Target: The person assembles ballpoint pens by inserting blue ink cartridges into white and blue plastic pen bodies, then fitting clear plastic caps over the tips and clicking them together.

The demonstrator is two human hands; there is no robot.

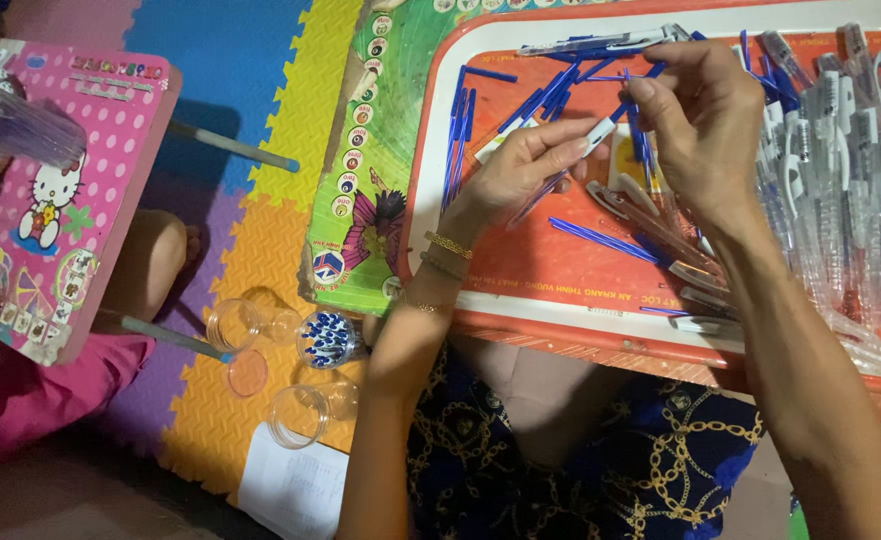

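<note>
Left hand fingers pinch a white pen barrel; right hand fingers clamp a blue refill; misaligned, the refill may slip onto the tray.

A slim white-tipped pen part with a blue end is pinched between the fingertips of the left hand and the right hand, tilted, blue end uppermost, above an orange plastic tray with a white rim. Loose thin blue plastic refills lie scattered on the tray beneath, and clear plastic pen barrels are heaped at its right side.
</note>
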